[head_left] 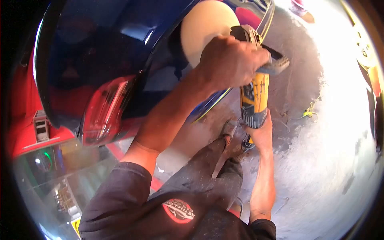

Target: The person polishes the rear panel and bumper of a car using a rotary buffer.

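My left hand (234,60) is wrapped around the loop-shaped front handle (278,62) of a yellow and black power polisher (256,94). My right hand (261,132) grips the polisher's rear end, lower in the view. A large round cream-coloured pad (206,28) is on the tool's head. It lies close against the glossy dark blue car body (100,32); my left hand and the tool head hide part of the pad, and I cannot tell how firmly it touches. The car's red tail light (106,110) is left of my left forearm.
A glass-topped case (60,176) with small items stands at the lower left, near a red surface (24,132). On the concrete floor (296,160) lies a tangled yellow-green strip (310,112). Part of another person (306,15) shows at the top right. My feet are below the polisher.
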Available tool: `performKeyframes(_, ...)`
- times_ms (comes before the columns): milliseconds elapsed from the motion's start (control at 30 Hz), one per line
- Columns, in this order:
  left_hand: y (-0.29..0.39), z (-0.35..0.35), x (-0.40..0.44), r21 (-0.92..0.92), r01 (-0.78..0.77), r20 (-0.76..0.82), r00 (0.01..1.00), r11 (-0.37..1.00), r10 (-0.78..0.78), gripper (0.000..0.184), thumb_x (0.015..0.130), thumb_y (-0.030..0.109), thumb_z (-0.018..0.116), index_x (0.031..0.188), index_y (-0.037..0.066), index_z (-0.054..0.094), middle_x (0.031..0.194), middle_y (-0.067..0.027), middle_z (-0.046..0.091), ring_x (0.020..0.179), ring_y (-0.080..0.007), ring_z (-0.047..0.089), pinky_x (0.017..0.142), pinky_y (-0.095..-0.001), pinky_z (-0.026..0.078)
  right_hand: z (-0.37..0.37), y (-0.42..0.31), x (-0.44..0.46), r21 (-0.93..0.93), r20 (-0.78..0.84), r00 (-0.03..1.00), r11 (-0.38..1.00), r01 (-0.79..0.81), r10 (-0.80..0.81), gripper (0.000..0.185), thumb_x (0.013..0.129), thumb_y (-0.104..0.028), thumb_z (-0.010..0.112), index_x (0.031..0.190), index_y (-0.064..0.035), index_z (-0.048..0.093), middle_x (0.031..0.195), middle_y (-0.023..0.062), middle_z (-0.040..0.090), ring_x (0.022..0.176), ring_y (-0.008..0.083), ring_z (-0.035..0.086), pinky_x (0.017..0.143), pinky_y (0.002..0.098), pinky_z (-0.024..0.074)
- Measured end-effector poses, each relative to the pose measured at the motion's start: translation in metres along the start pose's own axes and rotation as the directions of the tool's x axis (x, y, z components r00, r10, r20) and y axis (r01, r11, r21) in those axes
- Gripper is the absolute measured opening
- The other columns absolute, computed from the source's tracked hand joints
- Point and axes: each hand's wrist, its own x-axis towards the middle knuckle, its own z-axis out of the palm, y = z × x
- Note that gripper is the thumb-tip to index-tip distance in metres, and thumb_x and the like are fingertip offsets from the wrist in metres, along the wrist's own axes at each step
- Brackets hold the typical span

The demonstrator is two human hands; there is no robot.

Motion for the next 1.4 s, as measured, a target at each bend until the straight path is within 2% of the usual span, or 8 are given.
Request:
performKeyframes(167, 0.048, -0.033, -0.096, -0.102, -0.018, 0.056, 0.998, 0.995, 0.024, 0.024, 0.083, 0.020, 0.080, 0.070, 0.015, 0.060, 0.058, -0.0011, 0.046, 0.053, -0.0195, 0.054, 0.050, -0.0362, 0.040, 0.055, 0.050, -0.091, 0.071, -0.007, 0.999, 0.997, -0.031, 0.032, 0.070, 0.069, -0.006, 0.084, 0.131, -0.0053, 0.052, 0.109, 0.0136, 0.073, 0.104, 0.0211, 0.070, 0.094, 0.0341, 0.0535)
performKeyframes(267, 0.075, -0.052, -0.148, -0.111, 0.036, 0.102, 0.994, 0.993, -0.025, 0.036, 0.079, 0.015, 0.083, 0.062, 0.013, 0.051, 0.057, 0.0006, 0.043, 0.049, -0.0178, 0.049, 0.049, -0.0350, 0.036, 0.085, 0.067, -0.140, 0.100, 0.073, 0.969, 0.965, -0.241, 0.234, 0.078, 0.066, -0.007, 0.088, 0.134, -0.0055, 0.049, 0.114, 0.0123, 0.072, 0.107, 0.0200, 0.068, 0.098, 0.0367, 0.0525)
performKeyframes(533, 0.108, -0.081, -0.220, -0.085, 0.059, 0.211, 0.977, 0.995, -0.040, 0.043, 0.080, 0.015, 0.083, 0.062, 0.014, 0.044, 0.056, 0.0020, 0.042, 0.047, -0.0164, 0.048, 0.048, -0.0334, 0.036, 0.131, 0.104, -0.216, 0.145, 0.185, 0.959, 0.959, -0.242, 0.214, 0.083, 0.069, -0.007, 0.087, 0.140, -0.0062, 0.046, 0.117, 0.0171, 0.073, 0.111, 0.0256, 0.071, 0.098, 0.0376, 0.0533)
performKeyframes(800, 0.115, -0.094, -0.233, -0.039, 0.002, 0.366, 0.930, 0.999, 0.013, 0.029, 0.081, 0.017, 0.077, 0.070, 0.016, 0.051, 0.058, 0.0027, 0.044, 0.050, -0.0150, 0.051, 0.050, -0.0327, 0.038, 0.173, 0.129, -0.244, 0.333, 0.211, 0.964, 0.915, -0.226, 0.162, 0.080, 0.072, -0.009, 0.088, 0.140, -0.0054, 0.047, 0.119, 0.0161, 0.073, 0.113, 0.0237, 0.071, 0.098, 0.0375, 0.0537)
performKeyframes(900, 0.128, -0.128, -0.252, 0.044, -0.015, 0.440, 0.898, 0.999, -0.006, 0.019, 0.080, 0.014, 0.074, 0.076, 0.017, 0.055, 0.062, 0.0049, 0.043, 0.052, -0.0119, 0.050, 0.053, -0.0307, 0.038, 0.197, 0.121, -0.265, 0.412, 0.361, 0.912, 0.844, -0.342, 0.193, 0.080, 0.067, -0.001, 0.088, 0.136, -0.0060, 0.046, 0.125, 0.0077, 0.065, 0.118, 0.0172, 0.062, 0.103, 0.0360, 0.0496)
performKeyframes(967, 0.140, -0.154, -0.255, 0.107, -0.033, 0.485, 0.874, 0.994, -0.023, 0.024, 0.084, 0.012, 0.076, 0.073, 0.017, 0.055, 0.061, 0.0061, 0.042, 0.050, -0.0100, 0.047, 0.053, -0.0297, 0.035, 0.218, 0.118, -0.285, 0.436, 0.361, 0.925, 0.855, -0.279, 0.118, 0.082, 0.073, -0.008, 0.089, 0.143, -0.0074, 0.047, 0.127, 0.0174, 0.071, 0.121, 0.0241, 0.069, 0.100, 0.0378, 0.0536)
performKeyframes(1133, 0.145, -0.161, -0.270, 0.166, -0.073, 0.508, 0.861, 0.984, -0.022, 0.026, 0.085, 0.011, 0.076, 0.072, 0.017, 0.054, 0.061, 0.0072, 0.041, 0.050, -0.0084, 0.045, 0.054, -0.0291, 0.032, 0.257, 0.129, -0.298, 0.509, 0.424, 0.901, 0.798, -0.323, 0.094, 0.083, 0.072, -0.003, 0.087, 0.145, -0.0076, 0.046, 0.126, 0.0157, 0.071, 0.121, 0.0247, 0.069, 0.101, 0.0379, 0.0529)
performKeyframes(1400, 0.138, -0.103, -0.281, -0.023, -0.053, 0.589, 0.806, 0.998, 0.056, 0.013, 0.080, 0.014, 0.074, 0.080, 0.015, 0.061, 0.064, 0.0053, 0.046, 0.054, -0.0107, 0.053, 0.053, -0.0298, 0.038, 0.271, 0.178, -0.314, 0.497, 0.402, 0.895, 0.775, -0.391, 0.194, 0.086, 0.067, -0.004, 0.088, 0.142, -0.0061, 0.045, 0.128, 0.0124, 0.065, 0.121, 0.0242, 0.064, 0.103, 0.0388, 0.0506)
